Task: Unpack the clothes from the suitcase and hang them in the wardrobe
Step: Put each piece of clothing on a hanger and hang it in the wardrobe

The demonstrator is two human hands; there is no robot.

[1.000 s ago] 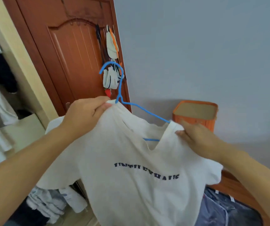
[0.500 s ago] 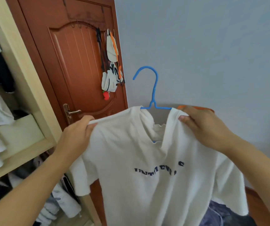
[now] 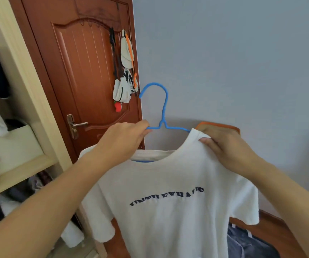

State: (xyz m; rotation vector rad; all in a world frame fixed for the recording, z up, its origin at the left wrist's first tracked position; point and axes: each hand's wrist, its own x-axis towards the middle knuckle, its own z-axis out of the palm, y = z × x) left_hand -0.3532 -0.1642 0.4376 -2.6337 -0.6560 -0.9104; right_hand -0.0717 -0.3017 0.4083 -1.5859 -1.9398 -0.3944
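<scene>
A white T-shirt [image 3: 168, 211] with dark blue lettering hangs upright on a blue wire hanger [image 3: 164, 108], whose hook rises above the collar. My left hand [image 3: 122, 140] grips the hanger's left arm near the neck, over the shirt's left shoulder. My right hand [image 3: 228, 148] pinches the shirt's right shoulder by the collar, where the hanger's right arm goes under the cloth. The open wardrobe [image 3: 19, 112] stands at the left with clothes hanging inside.
A brown wooden door [image 3: 86, 75] with caps and bags on hooks is straight ahead. An orange box [image 3: 222, 126] peeks out behind my right hand against the grey wall. Dark clothes [image 3: 248, 243] lie at the lower right. Folded garments lie low in the wardrobe.
The shirt and hanger have levelled out and the hook stands upright. My left hand moved from the shirt's left shoulder edge up to the hanger's arm near the neck.
</scene>
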